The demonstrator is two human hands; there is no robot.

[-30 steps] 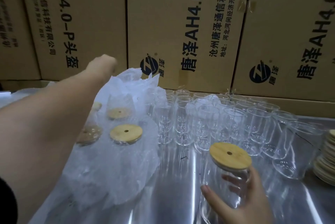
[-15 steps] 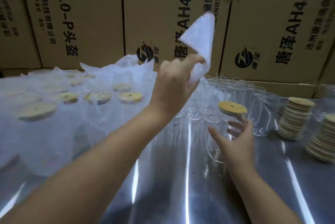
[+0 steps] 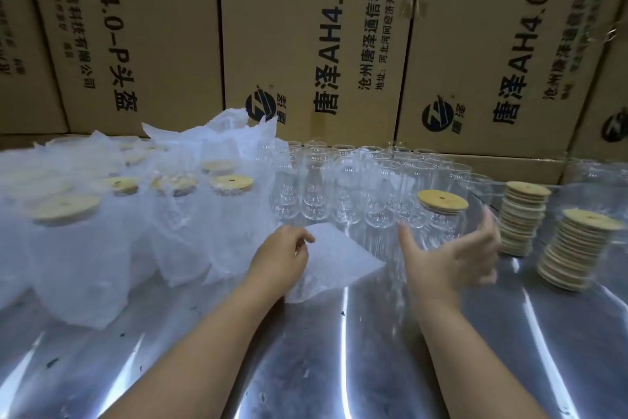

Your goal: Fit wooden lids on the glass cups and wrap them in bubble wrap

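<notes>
Bubble wrap sheet pinched by left hand.

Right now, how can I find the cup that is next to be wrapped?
Look at the block of bare glass cups below the cardboard boxes. At its right front corner, beside the lid stacks, stands the lidded cup. It alone there wears a wooden lid.

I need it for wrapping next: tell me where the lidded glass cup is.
In the head view, the lidded glass cup stands right of centre on the metal table, just beyond the open right hand, left of the lid stacks.
</notes>
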